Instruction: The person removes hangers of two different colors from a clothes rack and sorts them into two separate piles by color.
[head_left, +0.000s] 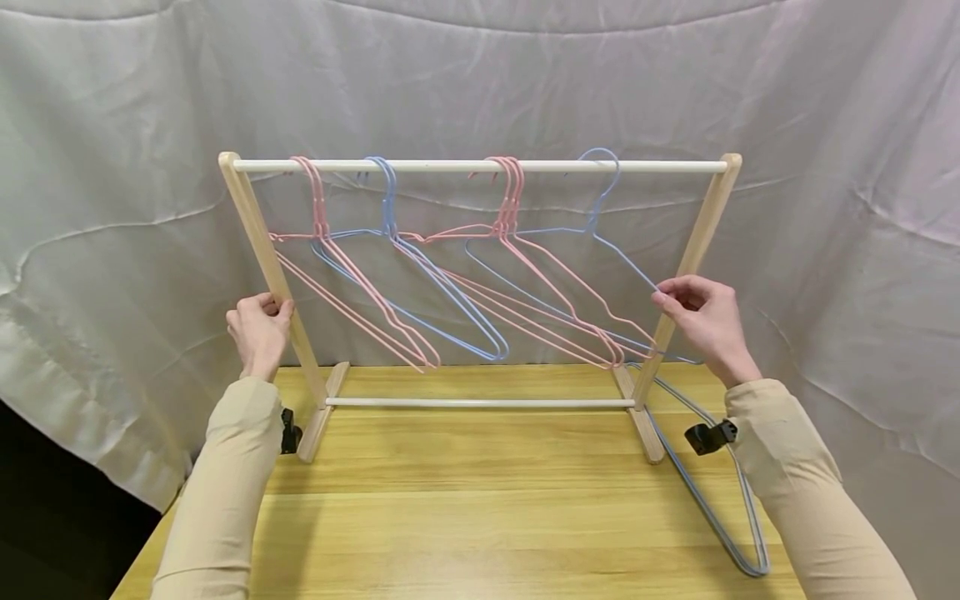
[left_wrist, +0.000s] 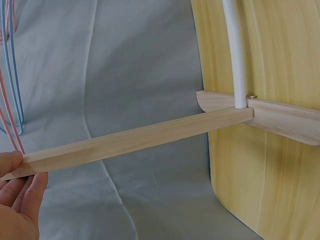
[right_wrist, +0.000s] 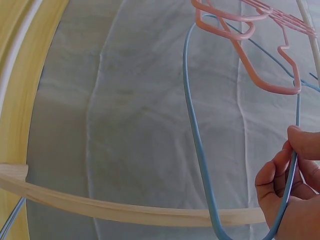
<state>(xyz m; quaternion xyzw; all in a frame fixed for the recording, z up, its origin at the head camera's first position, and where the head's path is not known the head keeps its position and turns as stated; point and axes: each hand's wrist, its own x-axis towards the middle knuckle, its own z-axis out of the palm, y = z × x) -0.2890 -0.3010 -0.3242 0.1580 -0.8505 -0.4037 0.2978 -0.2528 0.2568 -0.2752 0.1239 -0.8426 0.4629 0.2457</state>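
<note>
My left hand [head_left: 258, 332] grips the left wooden post [head_left: 258, 237] of a small clothes rack, thumb on one side and fingers on the other in the left wrist view. My right hand [head_left: 707, 323] pinches the sloping shoulder of a blue hanger [head_left: 626, 262] near the right post [head_left: 701, 225]. That hanger's hook sits over the white top rod [head_left: 442, 166], slightly raised. In the right wrist view the blue wire [right_wrist: 197, 135] loops below the hand. Left of it on the rod hang pink hangers [head_left: 510, 200], a blue group [head_left: 389, 208] and more pink hangers [head_left: 318, 204].
Grey-blue hangers [head_left: 690, 479] lie on the wooden table [head_left: 465, 517] at the right, beside the rack's right foot [head_left: 645, 433]. A white lower bar [head_left: 480, 403] joins the posts. Pale grey curtain [head_left: 450, 75] hangs behind the rack.
</note>
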